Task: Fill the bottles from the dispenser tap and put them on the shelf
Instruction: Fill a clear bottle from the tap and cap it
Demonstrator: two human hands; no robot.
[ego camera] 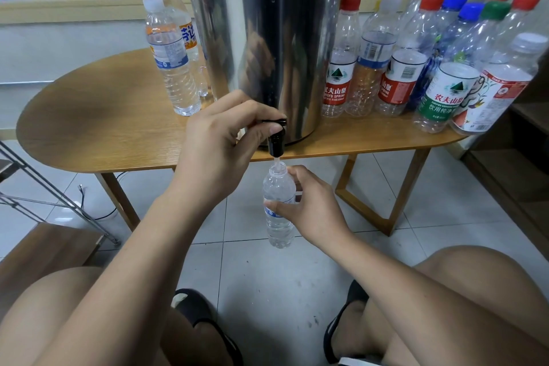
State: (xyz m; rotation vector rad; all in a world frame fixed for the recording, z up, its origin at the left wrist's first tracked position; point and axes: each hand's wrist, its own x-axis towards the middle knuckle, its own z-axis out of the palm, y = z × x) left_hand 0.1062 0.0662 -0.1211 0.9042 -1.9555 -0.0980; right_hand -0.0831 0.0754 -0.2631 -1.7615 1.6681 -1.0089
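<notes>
The left hand (219,140) pinches the tap (276,135). The right hand (309,205) holds 1 bottle (277,205) under it, water running in.

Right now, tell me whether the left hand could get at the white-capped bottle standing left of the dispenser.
Probably yes: the white-capped bottle stands just beyond the left hand, with only bare table between. But its fingers hold the tap, so it must let go first.
</notes>
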